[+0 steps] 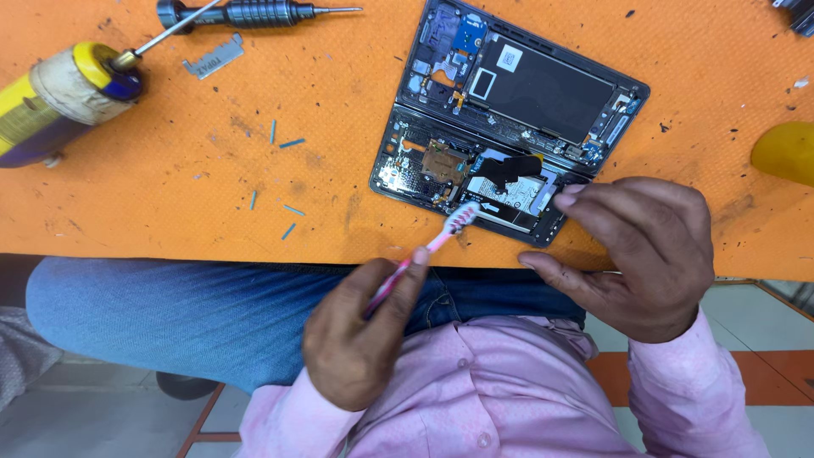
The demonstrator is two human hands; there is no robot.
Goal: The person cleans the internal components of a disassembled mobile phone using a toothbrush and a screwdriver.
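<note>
I see the opened foldable phone (509, 119) lying back-off on the orange mat (170, 195) near its near edge, circuit boards and battery bare. My left hand (360, 335) is closed around a pink toothbrush (424, 250), bristles touching the phone's near half. My right hand (636, 254) rests fingers loosely bent on the phone's near-right corner. Far left lie a screwdriver (254, 13), a razor blade (212, 58) and a yellow bottle (51, 102); small blue strips (291, 143) are scattered between
</note>
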